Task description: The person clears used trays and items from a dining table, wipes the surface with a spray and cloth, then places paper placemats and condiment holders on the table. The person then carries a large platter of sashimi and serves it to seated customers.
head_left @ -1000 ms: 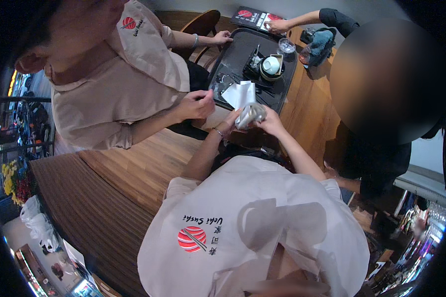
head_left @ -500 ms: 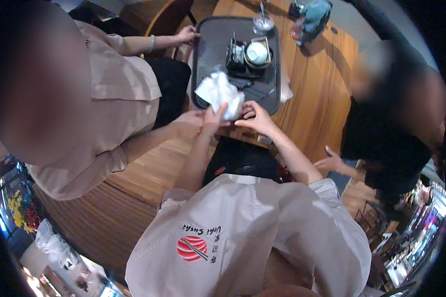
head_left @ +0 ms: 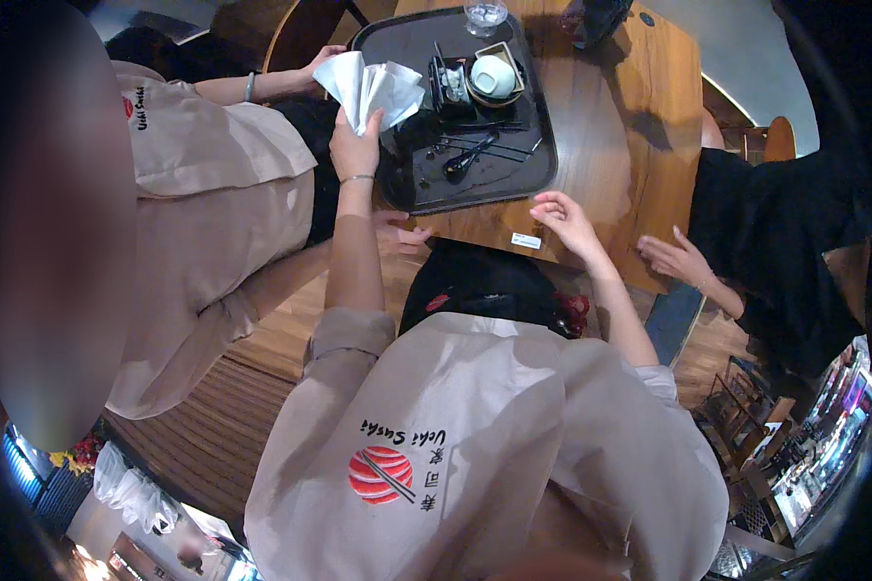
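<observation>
My left hand (head_left: 357,147) grips a bunch of crumpled white paper napkins (head_left: 370,85) and holds them over the left part of a black tray (head_left: 523,174). My right hand (head_left: 564,215) hovers at the tray's near edge with fingers loosely curled and apart, holding nothing. On the tray stand a white bowl (head_left: 492,76) in a small square dish, a dark container beside it, a black spoon (head_left: 460,165) and dark chopsticks. The tray rests on a wooden table (head_left: 630,126).
A co-worker in a beige shirt stands at my left, one hand (head_left: 312,66) at the tray's left rim and the other (head_left: 404,233) under my left forearm. A person in black sits at the right, a hand (head_left: 676,258) below the table edge. A glass (head_left: 484,14) stands beyond the tray.
Both my hands were together on the napkins at the tray's near edge. Now my left hand has lifted the napkins up and leftward, and my right hand has let go and moved right.
</observation>
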The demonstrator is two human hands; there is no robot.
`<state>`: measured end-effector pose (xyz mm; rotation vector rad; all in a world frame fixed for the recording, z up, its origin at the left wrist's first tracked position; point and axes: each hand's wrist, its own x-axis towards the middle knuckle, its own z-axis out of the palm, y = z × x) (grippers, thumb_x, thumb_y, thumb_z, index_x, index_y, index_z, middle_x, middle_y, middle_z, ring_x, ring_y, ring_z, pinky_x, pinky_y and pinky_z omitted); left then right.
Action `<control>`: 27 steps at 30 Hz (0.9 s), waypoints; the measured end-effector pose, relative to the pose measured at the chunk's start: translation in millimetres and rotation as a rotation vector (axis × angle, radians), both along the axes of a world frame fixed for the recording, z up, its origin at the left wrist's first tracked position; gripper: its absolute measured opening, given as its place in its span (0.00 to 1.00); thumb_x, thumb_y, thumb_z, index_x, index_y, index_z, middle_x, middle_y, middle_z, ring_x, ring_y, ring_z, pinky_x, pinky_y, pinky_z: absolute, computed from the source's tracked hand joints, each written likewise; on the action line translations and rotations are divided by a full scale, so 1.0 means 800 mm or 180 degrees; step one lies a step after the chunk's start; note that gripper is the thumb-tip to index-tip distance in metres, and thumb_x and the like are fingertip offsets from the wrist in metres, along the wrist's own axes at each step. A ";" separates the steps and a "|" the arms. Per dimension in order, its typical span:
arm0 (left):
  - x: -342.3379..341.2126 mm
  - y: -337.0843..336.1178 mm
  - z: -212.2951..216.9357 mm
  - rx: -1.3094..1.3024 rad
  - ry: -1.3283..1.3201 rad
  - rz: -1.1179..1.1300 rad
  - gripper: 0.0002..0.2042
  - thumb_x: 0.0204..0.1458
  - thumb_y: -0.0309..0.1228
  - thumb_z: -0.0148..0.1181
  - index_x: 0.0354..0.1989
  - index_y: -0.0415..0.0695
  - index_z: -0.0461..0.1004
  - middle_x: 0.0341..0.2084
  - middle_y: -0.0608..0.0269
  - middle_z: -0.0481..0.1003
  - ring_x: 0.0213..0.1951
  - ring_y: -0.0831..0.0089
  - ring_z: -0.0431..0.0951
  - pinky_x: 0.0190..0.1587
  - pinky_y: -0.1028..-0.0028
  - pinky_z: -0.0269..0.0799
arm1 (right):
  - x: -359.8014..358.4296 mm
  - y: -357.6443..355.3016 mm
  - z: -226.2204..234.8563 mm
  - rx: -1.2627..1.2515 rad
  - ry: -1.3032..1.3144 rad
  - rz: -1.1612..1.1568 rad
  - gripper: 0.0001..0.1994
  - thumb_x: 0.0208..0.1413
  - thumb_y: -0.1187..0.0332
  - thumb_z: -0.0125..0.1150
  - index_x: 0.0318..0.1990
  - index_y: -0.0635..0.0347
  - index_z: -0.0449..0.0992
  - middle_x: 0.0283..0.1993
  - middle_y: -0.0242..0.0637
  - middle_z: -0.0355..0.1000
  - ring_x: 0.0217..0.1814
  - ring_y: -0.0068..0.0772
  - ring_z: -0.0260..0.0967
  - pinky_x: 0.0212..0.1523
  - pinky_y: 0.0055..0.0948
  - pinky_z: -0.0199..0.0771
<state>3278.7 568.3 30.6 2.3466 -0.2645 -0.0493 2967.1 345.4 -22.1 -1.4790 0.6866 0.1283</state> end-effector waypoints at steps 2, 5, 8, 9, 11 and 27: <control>0.017 -0.012 -0.001 -0.0589 0.0118 0.0052 0.26 0.50 0.47 0.64 0.50 0.40 0.72 0.38 0.44 0.79 0.43 0.47 0.79 0.45 0.58 0.73 | -0.013 0.005 0.000 -0.0036 0.0009 -0.0157 0.15 0.55 0.66 0.66 0.48 0.58 0.73 0.40 0.30 0.74 0.39 0.18 0.70 0.44 0.21 0.72; 0.044 -0.038 -0.009 -0.0755 0.0121 0.0215 0.28 0.52 0.50 0.59 0.53 0.38 0.69 0.43 0.40 0.77 0.47 0.45 0.77 0.48 0.56 0.71 | -0.030 0.019 -0.003 0.0230 0.0138 -0.0294 0.14 0.56 0.66 0.65 0.47 0.59 0.73 0.40 0.31 0.74 0.40 0.19 0.71 0.45 0.22 0.72; 0.073 -0.065 -0.025 -0.0455 -0.0146 0.0205 0.33 0.54 0.53 0.56 0.57 0.37 0.62 0.49 0.37 0.73 0.50 0.41 0.73 0.51 0.54 0.68 | -0.043 0.035 -0.009 0.0044 0.0278 -0.0182 0.14 0.56 0.66 0.65 0.48 0.59 0.73 0.41 0.32 0.74 0.40 0.20 0.72 0.44 0.22 0.72; 0.076 -0.073 -0.035 -0.0479 0.0098 0.0242 0.36 0.53 0.57 0.54 0.57 0.35 0.61 0.50 0.35 0.71 0.50 0.40 0.72 0.52 0.53 0.67 | -0.045 0.038 -0.012 -0.0024 0.0346 -0.0144 0.14 0.57 0.66 0.65 0.48 0.59 0.73 0.41 0.32 0.75 0.39 0.20 0.72 0.44 0.22 0.73; 0.076 -0.079 -0.056 0.0182 0.0683 0.0071 0.37 0.54 0.59 0.50 0.57 0.35 0.61 0.50 0.34 0.71 0.52 0.41 0.72 0.54 0.53 0.66 | -0.050 0.044 -0.019 0.0088 0.0266 -0.0180 0.14 0.57 0.66 0.64 0.48 0.59 0.73 0.40 0.33 0.75 0.40 0.22 0.72 0.44 0.23 0.73; -0.008 -0.041 -0.082 -0.0186 0.0004 -0.0196 0.53 0.48 0.58 0.61 0.69 0.31 0.41 0.65 0.30 0.51 0.66 0.43 0.54 0.67 0.57 0.50 | -0.039 0.064 -0.049 -0.0105 0.0098 -0.0072 0.12 0.57 0.68 0.63 0.47 0.61 0.73 0.40 0.33 0.76 0.42 0.23 0.72 0.47 0.24 0.73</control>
